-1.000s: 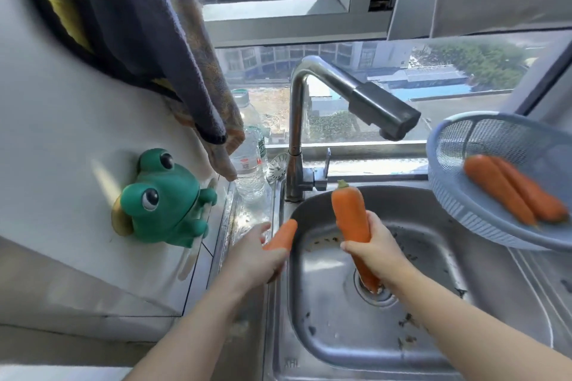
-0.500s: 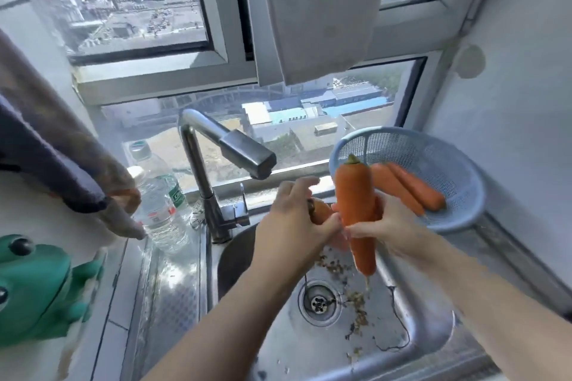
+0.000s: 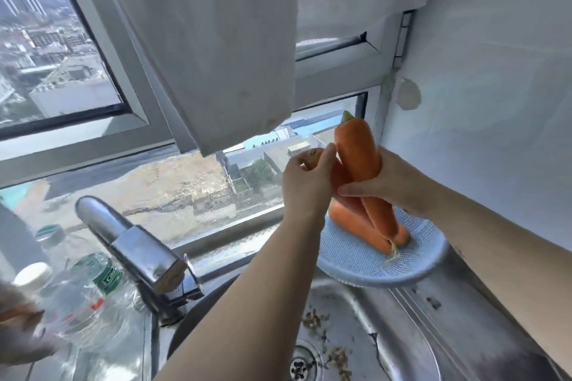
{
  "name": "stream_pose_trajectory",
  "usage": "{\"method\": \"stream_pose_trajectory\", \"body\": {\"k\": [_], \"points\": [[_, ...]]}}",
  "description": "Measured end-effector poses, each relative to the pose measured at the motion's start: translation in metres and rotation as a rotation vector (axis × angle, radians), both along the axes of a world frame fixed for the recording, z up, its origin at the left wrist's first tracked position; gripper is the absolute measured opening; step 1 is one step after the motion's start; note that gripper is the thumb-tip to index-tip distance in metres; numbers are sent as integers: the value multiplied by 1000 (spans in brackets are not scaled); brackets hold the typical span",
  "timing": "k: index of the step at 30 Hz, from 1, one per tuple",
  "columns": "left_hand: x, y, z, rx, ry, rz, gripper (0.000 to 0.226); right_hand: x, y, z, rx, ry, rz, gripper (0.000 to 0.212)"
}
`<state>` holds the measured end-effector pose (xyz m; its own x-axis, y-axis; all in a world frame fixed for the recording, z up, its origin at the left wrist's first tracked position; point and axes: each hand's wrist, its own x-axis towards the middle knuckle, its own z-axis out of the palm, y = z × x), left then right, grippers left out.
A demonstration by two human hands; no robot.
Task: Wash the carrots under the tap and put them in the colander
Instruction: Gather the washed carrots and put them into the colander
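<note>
Head view, one frame.

- Window [image 3: 77, 71]: fills 9 to 12 o'clock of the frame, with city roofs behind the glass.
- White cloth [image 3: 216, 40]: hangs at 12 o'clock, in front of the window frame.
- Steel sink [image 3: 402, 334]: at 5 o'clock. Drain [image 3: 301, 365] sits at 6 o'clock, with bits of debris [image 3: 312, 318] scattered just above and beside it.
- Bench [image 3: 483, 318]: ribbed steel at 4 o'clock, to the right of the sink.
- Tap [image 3: 133, 244]: at 8 o'clock, spout angled toward the basin.
- Plastic bottle [image 3: 93, 297]: at 8 o'clock, just left of the tap base. It is blurred.
- Colander [image 3: 356, 260]: pale blue mesh at 4 o'clock, resting where the sink rim meets the bench. Washed carrots [image 3: 353, 223] lie in it, at least two; the arms hide part of them.
- Right grip [image 3: 390, 179]: bare hand at 3 o'clock, fingers wrapped round the middle of the large carrot [image 3: 356, 148]. The carrot is near upright, stub end at 12 o'clock, root tip down over the colander. Cannot tell whether the tip touches the carrots below.
- Left grip [image 3: 309, 185]: bare hand just left of the right one, fingers curled round the small carrot [image 3: 312, 158]. Only its top end pokes out above the fingers. The two held carrots meet between the hands, above the colander's 11 o'clock edge.
</note>
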<state>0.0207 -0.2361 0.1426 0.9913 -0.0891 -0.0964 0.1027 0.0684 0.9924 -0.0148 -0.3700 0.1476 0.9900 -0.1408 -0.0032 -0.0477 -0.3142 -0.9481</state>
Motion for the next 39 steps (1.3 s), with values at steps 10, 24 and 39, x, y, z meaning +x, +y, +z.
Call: {"method": "stream_pose_trajectory", "body": {"k": [10,24,39], "points": [[27,-7,-65,591,-239,-158,52,45,-49,-78,-482,110,-257,72],[23,15,-108,470,286,-245,57,65,-49,-151,-819,564,31,92],[19,22,-119,315,276,-209,49,62,-57,-154,-788,515,17,107]]}}
